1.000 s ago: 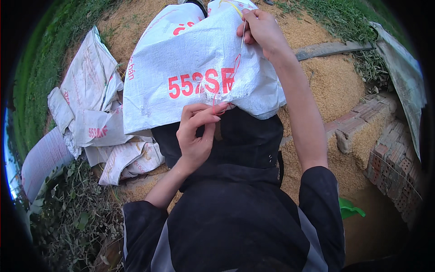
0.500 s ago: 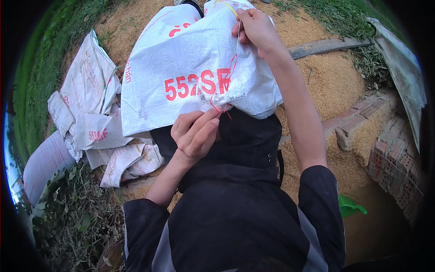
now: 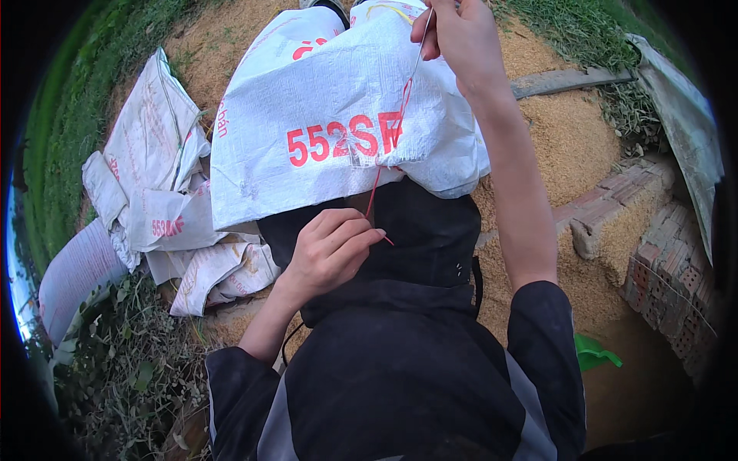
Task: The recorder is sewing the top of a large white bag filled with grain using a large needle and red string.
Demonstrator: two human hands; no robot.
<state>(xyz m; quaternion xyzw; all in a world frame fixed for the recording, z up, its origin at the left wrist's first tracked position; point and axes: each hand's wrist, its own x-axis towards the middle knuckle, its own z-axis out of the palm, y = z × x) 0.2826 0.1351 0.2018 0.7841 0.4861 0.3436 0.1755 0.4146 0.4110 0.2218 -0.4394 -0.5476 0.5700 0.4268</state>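
A white woven sack with red print lies across my lap and legs. My right hand is closed at the top, pinching a long thin metal needle. A red thread trails from the needle down to the sack's near edge. From that edge a red strand runs taut toward me. My left hand pinches this thread near its end, and a short red tail sticks out past the fingertips. The right fingertips are partly cut off by the picture's upper rim.
Crumpled white sacks are heaped at the left, beside weeds. Yellow-brown grain or husks cover the ground. On the right are a low brick wall, a wooden plank, a grey sheet and a green plastic piece.
My right hand has moved up and right with the needle. The left hand has come down toward me, drawing the red thread out from the sack's edge.
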